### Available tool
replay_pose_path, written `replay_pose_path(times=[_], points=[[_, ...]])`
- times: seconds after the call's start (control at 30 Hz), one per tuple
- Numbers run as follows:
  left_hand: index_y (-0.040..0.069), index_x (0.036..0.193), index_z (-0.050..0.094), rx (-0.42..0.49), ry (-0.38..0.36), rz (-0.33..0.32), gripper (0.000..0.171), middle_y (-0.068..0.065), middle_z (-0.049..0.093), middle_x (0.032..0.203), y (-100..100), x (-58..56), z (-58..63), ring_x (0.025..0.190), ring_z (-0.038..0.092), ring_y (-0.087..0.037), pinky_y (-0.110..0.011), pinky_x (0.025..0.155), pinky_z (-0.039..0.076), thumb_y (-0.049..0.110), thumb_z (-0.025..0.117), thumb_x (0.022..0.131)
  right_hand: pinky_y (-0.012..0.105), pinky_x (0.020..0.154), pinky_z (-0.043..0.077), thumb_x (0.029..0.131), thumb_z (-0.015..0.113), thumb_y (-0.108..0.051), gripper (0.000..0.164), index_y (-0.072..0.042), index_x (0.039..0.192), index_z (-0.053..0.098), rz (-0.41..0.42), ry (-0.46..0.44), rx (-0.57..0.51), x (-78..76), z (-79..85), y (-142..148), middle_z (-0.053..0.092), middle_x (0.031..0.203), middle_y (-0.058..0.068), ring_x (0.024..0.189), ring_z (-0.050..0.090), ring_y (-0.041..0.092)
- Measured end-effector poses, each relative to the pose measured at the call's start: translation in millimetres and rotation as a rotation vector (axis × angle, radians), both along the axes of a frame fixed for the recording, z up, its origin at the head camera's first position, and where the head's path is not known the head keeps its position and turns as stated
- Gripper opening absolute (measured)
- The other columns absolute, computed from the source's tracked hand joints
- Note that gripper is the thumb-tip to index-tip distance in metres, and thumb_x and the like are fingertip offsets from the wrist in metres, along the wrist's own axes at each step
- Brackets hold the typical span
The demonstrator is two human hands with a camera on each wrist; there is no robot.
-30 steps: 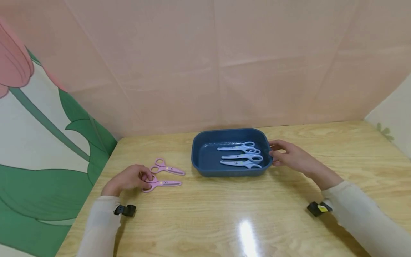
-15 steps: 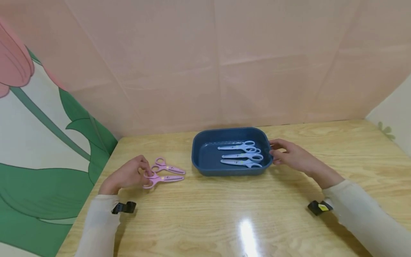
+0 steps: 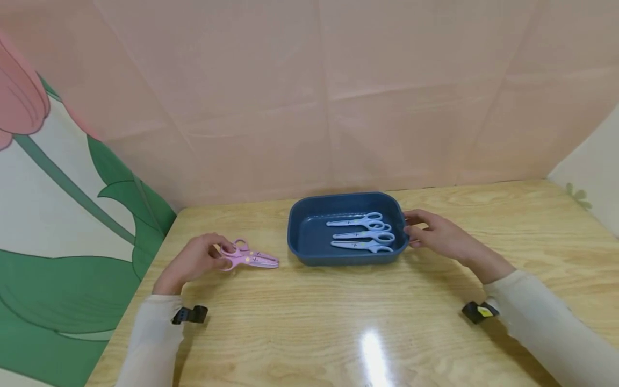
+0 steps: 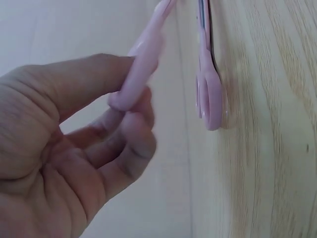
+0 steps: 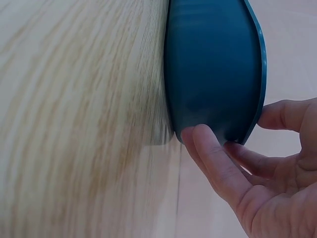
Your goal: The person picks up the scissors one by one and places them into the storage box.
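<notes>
My left hand (image 3: 198,258) pinches a pair of pink scissors (image 4: 141,64) by a handle loop, thumb on one side and fingers on the other. The blades point right. A second pair of pink scissors (image 4: 210,94) lies close by on the table, partly overlapped in the head view by the held pair. My right hand (image 3: 437,236) grips the right end of a dark blue plastic tray (image 5: 213,64), with a digit at its rim and other fingers against the outer end wall. Several light blue scissors (image 3: 358,235) lie inside the tray, handles toward the right.
The wooden table (image 3: 300,317) carries the tray near its back edge, against a pink-covered wall (image 3: 271,107). Green leaves and a pink flower decorate the panel (image 3: 58,231) at the left. A small black camera (image 3: 191,314) sits on the left wrist.
My left hand has raised the nearer pink scissors and moved them away from me, so they now overlap the other pair. The right hand and the tray stay in place.
</notes>
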State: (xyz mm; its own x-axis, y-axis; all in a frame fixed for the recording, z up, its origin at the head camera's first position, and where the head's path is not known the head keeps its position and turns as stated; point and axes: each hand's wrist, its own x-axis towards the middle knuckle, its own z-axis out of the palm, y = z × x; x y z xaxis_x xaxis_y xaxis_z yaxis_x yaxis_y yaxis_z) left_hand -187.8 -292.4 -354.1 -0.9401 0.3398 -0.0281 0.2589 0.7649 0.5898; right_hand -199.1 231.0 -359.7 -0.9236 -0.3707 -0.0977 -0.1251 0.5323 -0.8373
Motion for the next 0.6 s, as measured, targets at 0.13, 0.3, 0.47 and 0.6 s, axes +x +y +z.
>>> replay_pose_path(times=[0.13,0.3,0.47,0.6], points=[[0.011,0.100,0.073,-0.018,0.055,0.037,0.018,-0.008,0.068,0.099,1.9,0.6,0.1,0.076,0.059,-0.015,-0.024,0.059,0.050,0.004,0.078,0.084,0.030,0.085,0.060,0.105,0.049,-0.020,0.054,0.008,0.148,0.034,-0.006,-0.007,0.015,-0.1,0.1,0.4,0.045,0.142,0.033,0.103,0.069,0.023],[0.011,0.098,0.074,-0.014,0.113,0.049,0.018,-0.007,0.064,0.096,3.5,-0.3,-0.9,0.077,0.057,-0.015,-0.022,0.059,0.049,0.004,0.080,0.082,0.031,0.085,0.060,0.105,0.048,-0.020,0.054,0.008,0.148,0.033,-0.003,-0.005,0.024,0.5,0.0,0.3,0.046,0.143,0.033,0.104,0.068,0.025],[0.009,0.095,0.076,-0.016,0.179,0.077,0.017,-0.007,0.064,0.095,5.8,-0.8,-0.7,0.077,0.058,-0.016,-0.021,0.061,0.047,0.001,0.081,0.080,0.034,0.086,0.060,0.105,0.048,-0.020,0.054,0.008,0.148,0.033,-0.004,-0.008,0.015,0.6,0.5,-0.1,0.047,0.142,0.034,0.104,0.069,0.027],[0.009,0.093,0.078,-0.035,0.223,0.079,0.017,-0.007,0.064,0.098,7.3,-1.1,-1.0,0.078,0.057,-0.016,-0.021,0.063,0.046,0.001,0.081,0.079,0.035,0.086,0.060,0.105,0.048,-0.019,0.054,0.009,0.149,0.032,-0.005,-0.013,0.004,0.5,0.5,-0.1,0.046,0.142,0.034,0.104,0.069,0.027]])
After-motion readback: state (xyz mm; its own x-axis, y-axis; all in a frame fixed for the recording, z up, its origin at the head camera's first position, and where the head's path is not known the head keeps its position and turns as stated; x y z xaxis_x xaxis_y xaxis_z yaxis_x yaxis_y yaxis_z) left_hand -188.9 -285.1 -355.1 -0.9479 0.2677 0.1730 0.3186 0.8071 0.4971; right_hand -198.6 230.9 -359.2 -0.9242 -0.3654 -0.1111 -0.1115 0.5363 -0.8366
